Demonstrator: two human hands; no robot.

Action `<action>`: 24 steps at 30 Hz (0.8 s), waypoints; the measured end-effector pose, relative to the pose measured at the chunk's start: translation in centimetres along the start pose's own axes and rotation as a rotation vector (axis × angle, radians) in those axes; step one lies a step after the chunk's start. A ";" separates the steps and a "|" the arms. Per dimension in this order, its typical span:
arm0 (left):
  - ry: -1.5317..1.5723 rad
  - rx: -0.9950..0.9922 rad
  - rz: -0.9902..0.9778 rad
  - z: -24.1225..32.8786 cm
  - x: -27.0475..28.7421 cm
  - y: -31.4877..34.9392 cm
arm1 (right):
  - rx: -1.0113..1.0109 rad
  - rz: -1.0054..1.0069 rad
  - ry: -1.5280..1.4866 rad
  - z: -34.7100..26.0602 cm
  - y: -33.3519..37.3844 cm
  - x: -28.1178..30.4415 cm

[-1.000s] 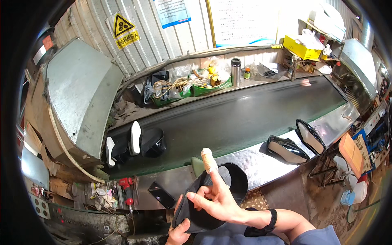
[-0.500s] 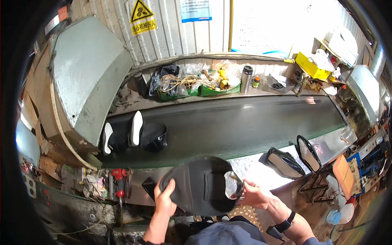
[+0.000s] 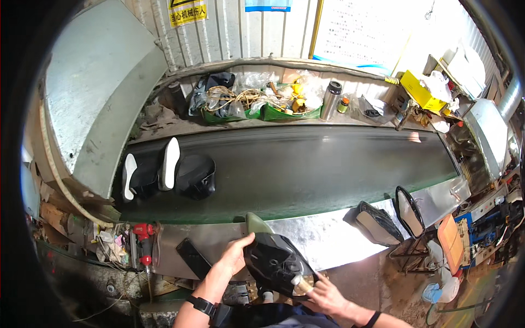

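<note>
Between my hands, at the front edge of the bench, is a glossy black shoe upper (image 3: 276, 259) with a green pointed end (image 3: 256, 223) like a shoe last, jutting past its far side. My left hand (image 3: 236, 256) is closed on its left edge, thumb near the green end. At its lower right edge my right hand (image 3: 327, 298) is closed, fingers beside a short pale tan piece (image 3: 302, 283) whose kind I cannot make out. A black phone (image 3: 192, 257) lies on the metal ledge left of my left hand.
Black shoes with white soles (image 3: 170, 164) lie on the dark conveyor belt (image 3: 284, 169) at left. Two black shoes with beige soles (image 3: 380, 225) rest on the metal ledge at right. A red power tool (image 3: 144, 240) is at left; green trays (image 3: 290, 113) and a flask (image 3: 331, 101) line the back.
The black upper has been turned: its glossy side and green end now show instead of the dull face. Both hands have shifted their hold, and the phone is uncovered. My view has shifted slightly.
</note>
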State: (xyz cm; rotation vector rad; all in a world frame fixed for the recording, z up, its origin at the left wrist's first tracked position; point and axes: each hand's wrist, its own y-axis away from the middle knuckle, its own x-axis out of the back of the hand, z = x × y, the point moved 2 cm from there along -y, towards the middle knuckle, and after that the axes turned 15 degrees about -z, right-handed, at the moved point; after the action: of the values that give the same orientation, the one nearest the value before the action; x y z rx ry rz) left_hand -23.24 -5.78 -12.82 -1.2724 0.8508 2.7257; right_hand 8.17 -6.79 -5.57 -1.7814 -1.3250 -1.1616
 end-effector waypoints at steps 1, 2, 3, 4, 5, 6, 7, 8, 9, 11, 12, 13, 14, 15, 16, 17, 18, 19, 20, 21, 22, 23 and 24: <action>-0.101 -0.005 0.155 -0.3 0.0 -1.4 | -0.048 -0.029 -0.074 0.9 1.3 -3.9; -0.096 -0.003 0.159 -0.6 0.3 -2.6 | 0.001 0.028 0.002 1.1 0.9 -5.1; -0.418 -0.099 0.306 -0.1 1.1 -3.7 | 0.001 0.105 -0.060 1.1 -0.2 -5.7; -0.744 -0.193 0.450 0.4 1.6 -4.7 | 0.000 0.184 -0.123 1.2 -1.2 -6.2; -1.074 -0.365 0.608 1.2 1.6 -6.1 | -0.019 0.167 -0.165 1.8 -1.8 -7.3; -1.410 -0.543 0.766 2.1 1.6 -6.8 | -0.027 0.359 -0.173 2.1 -2.9 -8.3; -1.387 -0.598 0.767 2.7 2.1 -7.9 | -0.072 0.440 -0.250 3.1 -3.6 -9.6; -1.312 -0.506 0.776 2.9 0.9 -9.2 | -0.140 0.521 -0.321 4.2 -3.9 -10.9; -1.355 -0.525 0.816 3.0 1.0 -9.2 | -0.261 0.549 -0.832 4.3 -4.5 -10.7; -1.392 -0.498 0.862 2.4 0.9 -8.8 | -0.290 0.459 -0.907 4.3 -5.1 -10.5; -1.386 -0.449 0.869 2.1 1.2 -8.3 | -0.297 0.382 -0.932 4.4 -4.8 -10.7; -1.274 -0.303 0.817 1.4 1.6 -7.7 | -0.279 0.289 -0.906 4.7 -3.8 -10.7; -1.212 -0.105 0.792 1.0 1.1 -6.8 | -0.317 0.251 -0.853 4.6 -2.5 -10.0; -1.111 -0.170 0.790 -0.2 2.1 -5.8 | -0.302 0.213 -0.884 4.3 -1.5 -9.8; -1.009 -0.235 0.789 -1.5 3.3 -5.2 | -0.286 0.172 -0.915 3.8 -0.8 -9.8; -1.019 -0.181 0.860 -2.3 4.4 -5.0 | -0.266 0.160 -0.928 3.0 -0.9 -9.6; -1.109 0.060 0.858 -1.9 0.2 -6.4 | -0.307 0.180 -0.785 3.5 0.1 -9.7; -1.226 0.053 0.871 -2.5 -1.8 -6.7 | -0.310 0.188 -0.648 3.7 0.4 -9.7; -1.343 0.041 0.893 -2.8 -2.5 -6.6 | -0.298 0.178 -0.651 3.9 0.3 -10.1; -1.292 0.023 0.896 -2.4 -2.3 -6.7 | -0.282 0.231 -0.728 4.2 0.2 -10.5; -1.282 0.022 0.915 -2.2 -1.4 -6.7 | -0.263 0.282 -0.805 4.4 0.0 -11.0; -1.239 0.015 0.913 -2.0 -0.9 -6.6 | -0.278 0.275 -0.803 4.4 -0.2 -11.8; -1.197 0.005 0.913 -1.6 -0.5 -6.2 | -0.262 0.260 -0.806 4.2 -0.1 -12.3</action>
State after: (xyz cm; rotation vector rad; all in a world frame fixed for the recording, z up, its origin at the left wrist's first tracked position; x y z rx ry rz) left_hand -20.31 -1.20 -16.23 1.0534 1.3283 3.1293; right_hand 7.91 -8.10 -18.44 -2.6834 -1.3194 -0.4813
